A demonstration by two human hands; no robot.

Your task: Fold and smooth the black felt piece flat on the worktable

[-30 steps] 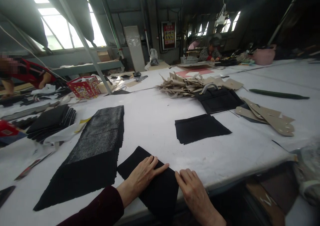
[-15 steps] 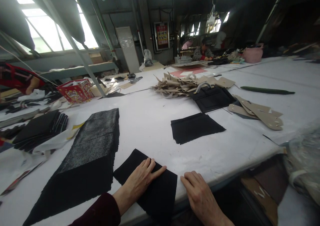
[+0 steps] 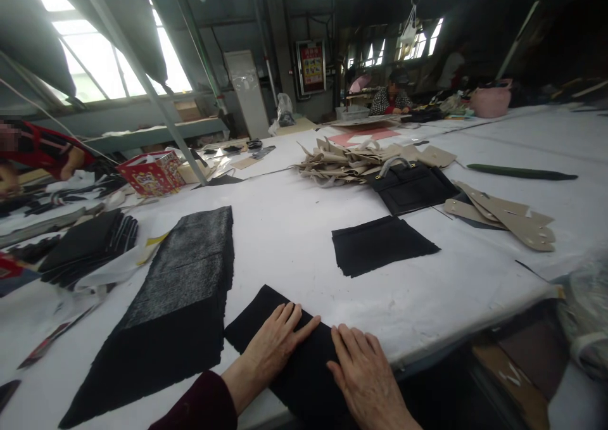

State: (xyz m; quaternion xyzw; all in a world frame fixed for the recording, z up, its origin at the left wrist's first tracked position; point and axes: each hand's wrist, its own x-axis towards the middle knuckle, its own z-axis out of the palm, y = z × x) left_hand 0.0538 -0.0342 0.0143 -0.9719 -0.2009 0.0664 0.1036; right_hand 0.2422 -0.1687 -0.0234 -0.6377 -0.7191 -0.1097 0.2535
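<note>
A black sheet of fabric or leather (image 3: 313,376) lies at the table's front edge, its lower part running out of view at the bottom. My left hand (image 3: 280,338) rests on top of it, fingers stretched out and thumb spread. On the sheet's right edge lies my right hand (image 3: 363,366), fingers extended and thumb apart. To the left is a tall stack of black pieces (image 3: 180,278), the upper part of its face fuzzy grey. A smaller black pile (image 3: 382,246) sits further back on the right.
Behind are a black handbag (image 3: 413,186), a heap of beige pieces (image 3: 342,161), beige straps (image 3: 503,215) and a dark green strip (image 3: 520,172). A red printed bag (image 3: 152,175) stands by a slanted pole (image 3: 142,85). Co-workers sit at left and far back.
My right hand has moved left, from beside the black sheet onto its right edge. My left hand stays on the sheet. The whole view has shifted slightly.
</note>
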